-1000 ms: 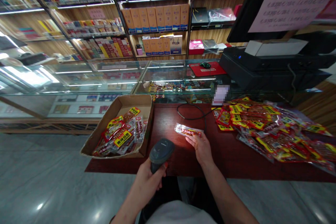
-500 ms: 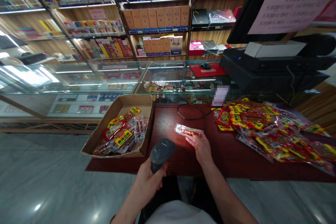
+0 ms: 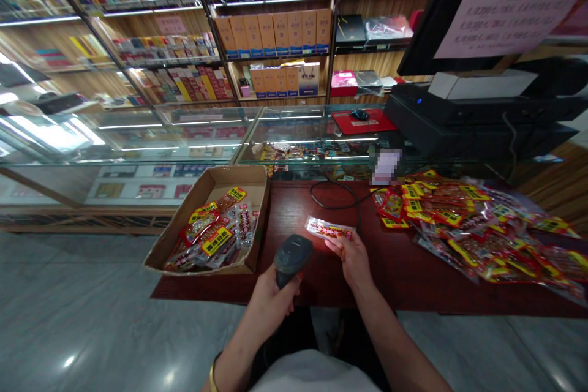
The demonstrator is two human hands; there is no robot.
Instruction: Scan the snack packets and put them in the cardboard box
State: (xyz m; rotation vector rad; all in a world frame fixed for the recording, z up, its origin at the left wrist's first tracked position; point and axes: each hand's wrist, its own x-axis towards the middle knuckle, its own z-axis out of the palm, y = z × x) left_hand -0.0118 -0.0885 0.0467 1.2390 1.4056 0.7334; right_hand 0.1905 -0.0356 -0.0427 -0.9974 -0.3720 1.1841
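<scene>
My left hand (image 3: 272, 300) is wrapped round the grip of a dark grey barcode scanner (image 3: 294, 252), its head tilted toward the right. In my right hand (image 3: 354, 259) is one end of a snack packet (image 3: 327, 228), a narrow clear-and-red sachet held just above the table. A reddish glow falls on the packet and the fingertips beside it. The scanner's head is close to the packet but apart from it. Left of the scanner stands an open cardboard box (image 3: 250, 251) with several snack packets (image 3: 215, 239) inside. A large heap of similar packets (image 3: 463, 214) covers the table's right side.
The dark red table (image 3: 294, 199) adjoins a glass display counter (image 3: 294, 128). A black cable (image 3: 335, 207) loops behind the packet. At the back right are a red mouse pad (image 3: 381, 124), a mouse (image 3: 359, 114) and a monitor (image 3: 427, 24). Stocked shelves line the wall.
My left hand has brought the scanner a little to the right and up, nearer the packet. A red glow now shows on the packet and right fingers. My right hand has barely moved.
</scene>
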